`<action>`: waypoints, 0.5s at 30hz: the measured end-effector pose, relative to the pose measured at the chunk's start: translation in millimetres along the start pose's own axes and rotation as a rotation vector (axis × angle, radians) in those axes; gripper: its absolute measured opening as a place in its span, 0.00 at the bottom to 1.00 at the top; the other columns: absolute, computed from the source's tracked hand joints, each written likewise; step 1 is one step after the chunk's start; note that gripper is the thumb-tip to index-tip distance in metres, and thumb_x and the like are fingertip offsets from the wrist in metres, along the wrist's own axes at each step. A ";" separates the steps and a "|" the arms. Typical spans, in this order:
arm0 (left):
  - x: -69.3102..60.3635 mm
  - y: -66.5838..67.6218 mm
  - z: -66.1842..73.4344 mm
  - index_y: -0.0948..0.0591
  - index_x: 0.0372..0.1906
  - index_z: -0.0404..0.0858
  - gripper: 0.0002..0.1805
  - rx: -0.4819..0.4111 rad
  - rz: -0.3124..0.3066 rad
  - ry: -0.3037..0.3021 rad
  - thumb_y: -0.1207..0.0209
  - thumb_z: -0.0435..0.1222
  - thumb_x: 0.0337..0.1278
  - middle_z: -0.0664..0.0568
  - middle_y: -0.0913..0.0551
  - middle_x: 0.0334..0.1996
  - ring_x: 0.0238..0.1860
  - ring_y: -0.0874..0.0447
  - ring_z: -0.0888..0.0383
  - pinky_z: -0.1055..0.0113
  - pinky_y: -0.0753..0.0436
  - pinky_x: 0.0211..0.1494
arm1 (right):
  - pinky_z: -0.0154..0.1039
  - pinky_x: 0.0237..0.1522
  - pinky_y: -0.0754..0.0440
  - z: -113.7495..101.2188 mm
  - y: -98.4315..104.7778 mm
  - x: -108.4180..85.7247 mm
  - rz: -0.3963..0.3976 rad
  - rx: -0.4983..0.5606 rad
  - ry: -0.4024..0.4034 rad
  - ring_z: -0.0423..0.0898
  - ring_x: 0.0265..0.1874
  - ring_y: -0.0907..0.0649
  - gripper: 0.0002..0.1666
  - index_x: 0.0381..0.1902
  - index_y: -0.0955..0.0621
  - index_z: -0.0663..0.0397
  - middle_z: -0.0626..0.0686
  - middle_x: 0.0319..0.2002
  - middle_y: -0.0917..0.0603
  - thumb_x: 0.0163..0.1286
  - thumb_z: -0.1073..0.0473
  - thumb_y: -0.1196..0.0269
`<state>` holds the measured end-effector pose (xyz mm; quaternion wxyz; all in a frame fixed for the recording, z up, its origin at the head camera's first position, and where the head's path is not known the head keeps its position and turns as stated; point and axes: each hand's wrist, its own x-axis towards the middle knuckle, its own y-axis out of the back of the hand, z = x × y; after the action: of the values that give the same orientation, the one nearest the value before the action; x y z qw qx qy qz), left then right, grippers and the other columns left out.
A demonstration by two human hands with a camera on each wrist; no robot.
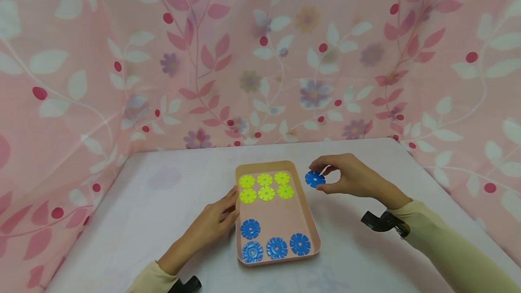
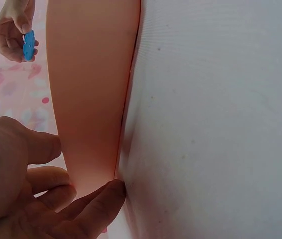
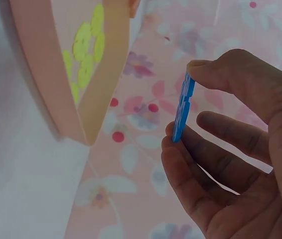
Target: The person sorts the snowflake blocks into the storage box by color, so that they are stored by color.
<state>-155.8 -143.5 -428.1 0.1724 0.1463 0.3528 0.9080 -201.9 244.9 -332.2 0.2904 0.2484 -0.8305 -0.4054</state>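
Note:
A pink tray (image 1: pixel 266 215) lies on the table, with several yellow notched plastic discs (image 1: pixel 264 179) in two rows at its far end. Several blue notched discs (image 1: pixel 277 248) sit at its near end, three along the near wall and one above the leftmost. My left hand (image 1: pixel 213 220) touches the tray's left side; up close its fingertips (image 2: pixel 112 188) rest against the outer wall. Right of the tray's far corner, my right hand (image 1: pixel 350 176) pinches another blue notched disc (image 3: pixel 184 107) by its edges between thumb and fingers, above the table.
A white cloth (image 1: pixel 171 184) covers the table around the tray. Behind and on both sides hangs a pink curtain (image 1: pixel 260 62) with leaves and flowers. Each wrist wears a black strap mount (image 1: pixel 384 222).

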 end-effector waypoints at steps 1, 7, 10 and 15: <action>0.0 -0.2 0.0 0.35 0.78 0.34 0.33 0.000 0.000 0.002 0.39 0.32 0.73 0.47 0.43 0.80 0.69 0.25 0.48 0.53 0.21 0.62 | 0.49 0.51 0.13 -1.3 -0.6 1.8 -0.003 0.004 0.007 0.44 0.45 0.13 0.26 0.55 0.15 0.59 0.50 0.51 0.12 0.60 0.59 0.21; 0.7 -0.5 1.2 0.35 0.79 0.35 0.33 0.010 0.000 0.001 0.39 0.33 0.74 0.48 0.42 0.80 0.69 0.25 0.48 0.53 0.21 0.63 | 0.49 0.51 0.13 -6.3 -4.3 8.5 -0.017 0.014 0.025 0.44 0.45 0.13 0.25 0.55 0.15 0.59 0.49 0.50 0.13 0.61 0.61 0.21; 0.1 0.0 1.9 0.34 0.78 0.34 0.33 0.012 0.003 -0.003 0.39 0.32 0.74 0.47 0.42 0.80 0.69 0.25 0.47 0.53 0.20 0.62 | 0.48 0.52 0.13 -8.7 -7.9 12.0 -0.038 0.027 0.030 0.44 0.45 0.14 0.26 0.56 0.15 0.59 0.49 0.50 0.13 0.61 0.61 0.21; -0.9 0.5 1.7 0.35 0.79 0.35 0.34 0.019 0.000 0.010 0.39 0.33 0.74 0.47 0.42 0.80 0.69 0.25 0.48 0.54 0.20 0.62 | 0.47 0.52 0.13 -11.7 -14.4 19.1 -0.056 0.032 0.046 0.44 0.45 0.14 0.26 0.56 0.16 0.59 0.47 0.49 0.13 0.61 0.61 0.21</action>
<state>-154.5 -143.2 -426.7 0.1694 0.1433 0.3623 0.9053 -204.9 218.4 -332.7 0.2943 0.2852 -0.8226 -0.3941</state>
